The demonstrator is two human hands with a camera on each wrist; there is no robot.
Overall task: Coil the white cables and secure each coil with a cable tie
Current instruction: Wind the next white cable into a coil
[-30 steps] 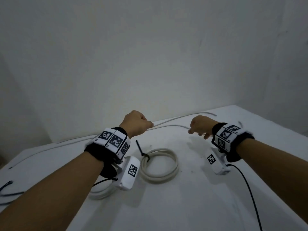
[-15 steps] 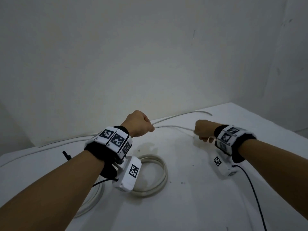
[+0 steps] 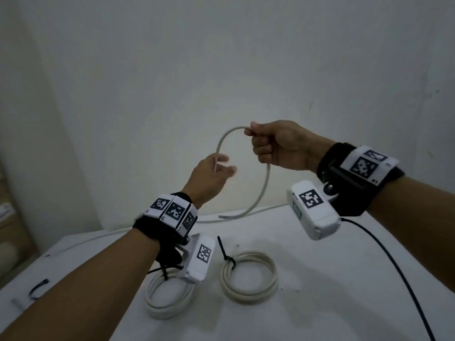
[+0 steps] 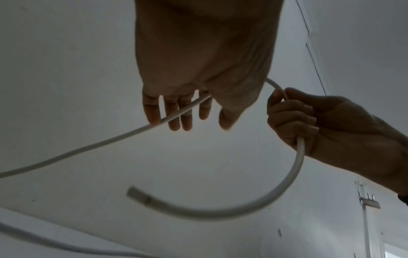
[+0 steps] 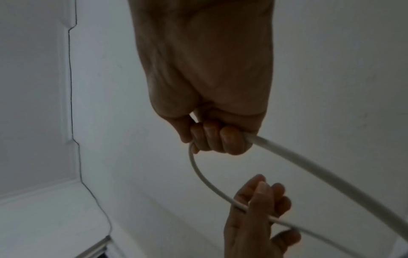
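Both hands have risen off the worktop (image 3: 344, 279) since the earlier frame, where they held the cable low and stretched between them; they are now up in front of the wall, closer together, with the cable (image 3: 222, 141) bent into an arch. My right hand (image 3: 283, 148) is a fist clamped on the cable, fingers (image 5: 212, 137) curled round it, thumb on top. From that fist the free end (image 4: 139, 193) curves down and back to the left, hanging in the air. My left hand (image 3: 209, 178) sits lower and to the left, fingers (image 4: 174, 111) straight and slightly apart; the cable runs across them, and the thumb side appears to lie against it, but I cannot tell whether it pinches. Beyond the left hand the cable runs down to the far edge of the worktop. Two finished coils lie on the worktop below: one (image 3: 248, 276) under the gap between my hands, bound with a black tie (image 3: 227, 258) whose tail sticks up; the other (image 3: 167, 299) to its left, partly hidden by the left wrist camera (image 3: 197, 259), with a black tie (image 3: 164, 273) showing at its top edge. Near the left edge lies a loose black tie (image 3: 38, 287). A black lead (image 3: 394, 262) trails from the right wrist camera (image 3: 312, 210) across the worktop.
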